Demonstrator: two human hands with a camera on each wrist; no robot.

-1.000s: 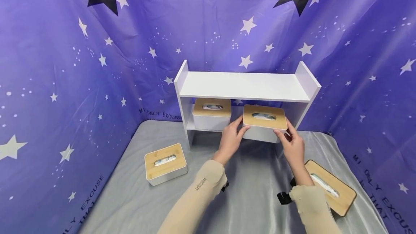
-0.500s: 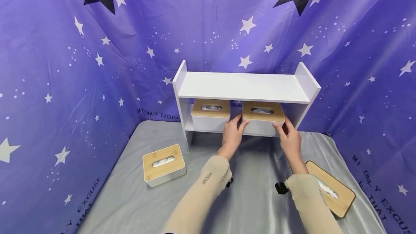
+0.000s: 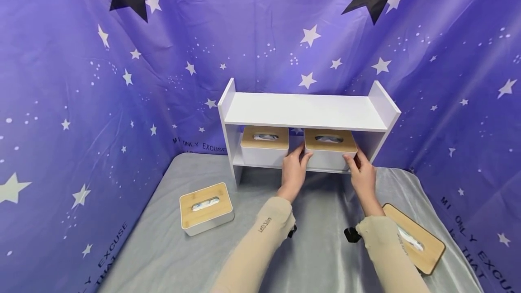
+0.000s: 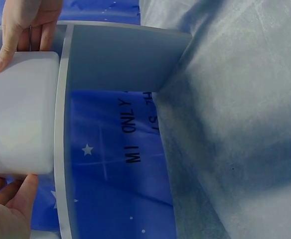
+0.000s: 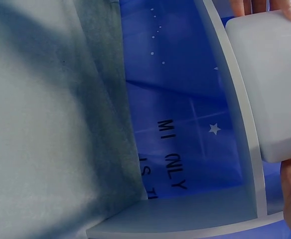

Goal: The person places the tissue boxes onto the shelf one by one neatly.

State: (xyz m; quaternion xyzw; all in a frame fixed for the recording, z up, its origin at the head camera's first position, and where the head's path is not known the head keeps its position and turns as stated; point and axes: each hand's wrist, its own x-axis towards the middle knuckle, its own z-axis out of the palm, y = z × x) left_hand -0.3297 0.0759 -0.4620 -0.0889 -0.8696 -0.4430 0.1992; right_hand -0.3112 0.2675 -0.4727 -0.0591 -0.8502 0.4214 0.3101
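Observation:
A white tissue box (image 3: 328,160) with a bamboo lid stands in the right part of the middle level of a white shelf (image 3: 305,110). My left hand (image 3: 294,171) holds its left side, thumb at the front corner. On the opposite side my right hand (image 3: 362,179) grips it the same way. Both wrist views show the box's white front (image 4: 21,114) close along the shelf board (image 5: 237,92), with a hand at each end. Left of it on the same level stands a matching tissue box (image 3: 265,155), a narrow gap between them.
Another bamboo-lidded tissue box (image 3: 205,214) sits on the grey cloth (image 3: 317,238) at left. A dark-rimmed one (image 3: 425,248) lies angled at right, partly behind my right sleeve. A purple star-print curtain (image 3: 260,26) surrounds the shelf.
Both hands have moved the tissue box back and into the shelf, under the top board, level with its neighbour. Over the last half second the box has barely moved.

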